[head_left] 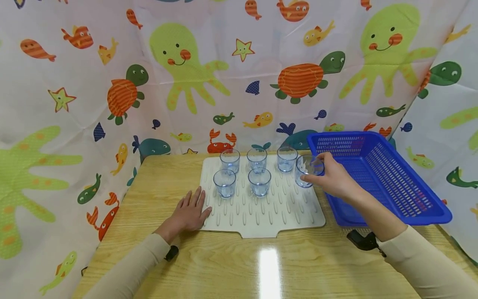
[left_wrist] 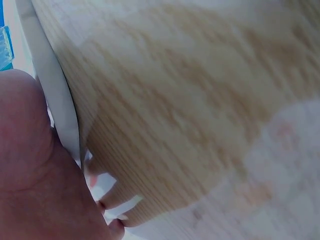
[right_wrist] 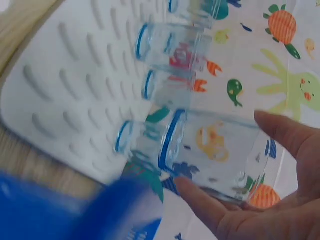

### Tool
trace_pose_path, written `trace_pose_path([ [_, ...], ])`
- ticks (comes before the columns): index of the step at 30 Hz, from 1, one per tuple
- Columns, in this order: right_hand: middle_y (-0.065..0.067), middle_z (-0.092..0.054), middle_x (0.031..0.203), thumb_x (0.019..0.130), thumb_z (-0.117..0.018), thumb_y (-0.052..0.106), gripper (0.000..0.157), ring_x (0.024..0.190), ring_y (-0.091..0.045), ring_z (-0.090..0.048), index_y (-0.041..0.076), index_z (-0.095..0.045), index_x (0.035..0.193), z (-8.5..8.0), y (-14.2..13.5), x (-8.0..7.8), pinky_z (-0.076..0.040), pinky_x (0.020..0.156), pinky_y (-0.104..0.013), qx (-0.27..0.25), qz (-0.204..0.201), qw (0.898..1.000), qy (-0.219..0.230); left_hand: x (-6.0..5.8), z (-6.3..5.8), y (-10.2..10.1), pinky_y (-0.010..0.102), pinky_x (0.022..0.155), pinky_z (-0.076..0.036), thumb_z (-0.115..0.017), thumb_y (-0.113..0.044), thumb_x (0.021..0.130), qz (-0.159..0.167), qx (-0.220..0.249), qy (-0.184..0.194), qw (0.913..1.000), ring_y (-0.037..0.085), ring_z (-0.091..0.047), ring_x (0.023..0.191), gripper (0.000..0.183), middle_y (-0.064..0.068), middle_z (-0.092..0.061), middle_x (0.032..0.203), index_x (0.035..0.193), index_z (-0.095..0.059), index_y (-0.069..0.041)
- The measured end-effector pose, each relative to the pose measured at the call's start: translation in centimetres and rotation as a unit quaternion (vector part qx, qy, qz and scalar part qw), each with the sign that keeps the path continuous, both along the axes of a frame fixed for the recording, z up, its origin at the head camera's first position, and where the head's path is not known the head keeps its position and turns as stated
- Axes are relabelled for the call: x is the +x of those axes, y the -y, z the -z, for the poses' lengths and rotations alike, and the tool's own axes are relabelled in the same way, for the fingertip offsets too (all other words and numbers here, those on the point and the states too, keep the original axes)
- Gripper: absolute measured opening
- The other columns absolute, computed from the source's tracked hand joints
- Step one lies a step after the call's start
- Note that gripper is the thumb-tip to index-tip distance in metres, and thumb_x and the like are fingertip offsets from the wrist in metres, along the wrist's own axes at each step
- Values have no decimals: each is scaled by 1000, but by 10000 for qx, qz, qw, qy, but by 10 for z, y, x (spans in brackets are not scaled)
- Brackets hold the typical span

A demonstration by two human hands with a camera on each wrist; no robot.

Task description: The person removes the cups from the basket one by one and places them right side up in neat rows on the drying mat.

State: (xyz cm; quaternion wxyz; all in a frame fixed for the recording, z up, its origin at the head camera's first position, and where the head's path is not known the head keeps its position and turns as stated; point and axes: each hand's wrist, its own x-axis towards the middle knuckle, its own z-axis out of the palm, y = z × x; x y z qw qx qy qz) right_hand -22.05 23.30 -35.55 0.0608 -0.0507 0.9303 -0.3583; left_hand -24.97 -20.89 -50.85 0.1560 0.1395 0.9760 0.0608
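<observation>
My right hand (head_left: pixel 337 176) grips a clear bluish drinking glass (head_left: pixel 307 176) between thumb and fingers, at the right side of a white ribbed draining board (head_left: pixel 233 218). The right wrist view shows this glass (right_wrist: pixel 220 155) large, with a finger and the thumb on opposite sides; it appears lifted off the board. Several similar glasses (head_left: pixel 259 182) stand upright on the board in two rows. My left hand (head_left: pixel 190 211) rests on the board's left edge with fingers spread. The left wrist view shows part of that hand (left_wrist: pixel 40 170) against the board's edge.
A blue slotted plastic basket (head_left: pixel 407 182) stands right of the board, close to my right forearm. Under everything lies a wood-grain table (head_left: pixel 209 270). A curtain (head_left: pixel 231 70) printed with sea animals hangs behind and at both sides.
</observation>
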Motion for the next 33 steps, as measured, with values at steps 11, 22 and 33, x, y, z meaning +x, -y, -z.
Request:
trace_pose_path([
  [11, -37, -36, 151, 96, -72, 34, 88, 132, -53, -44, -8, -19, 152, 34, 29, -12, -46, 97, -62, -466, 463, 9977, -189, 13, -18, -8, 62, 123, -3, -30, -50, 110, -85, 94, 186, 9997, 46, 4, 155, 76, 15, 6, 172, 165, -3, -4],
  [22, -36, -38, 150, 95, -72, 28, 86, 138, -51, -39, -12, -21, 150, 67, 34, -29, -38, 109, -61, -625, 958, 9933, -136, 3, 2, -5, 62, 122, -4, -30, -53, 109, -10, 11, 133, 9999, 45, 5, 156, 78, 12, 9, 172, 165, 0, -8],
  [33, -41, -36, 148, 94, -72, 28, 90, 136, -55, -38, -18, -19, 150, 81, 38, -29, -36, 111, -62, -456, 880, 9951, -4, 4, 3, -5, 62, 122, -4, -29, -55, 109, -18, -72, 104, 9999, 45, 5, 156, 79, 12, 9, 172, 165, 1, -8],
])
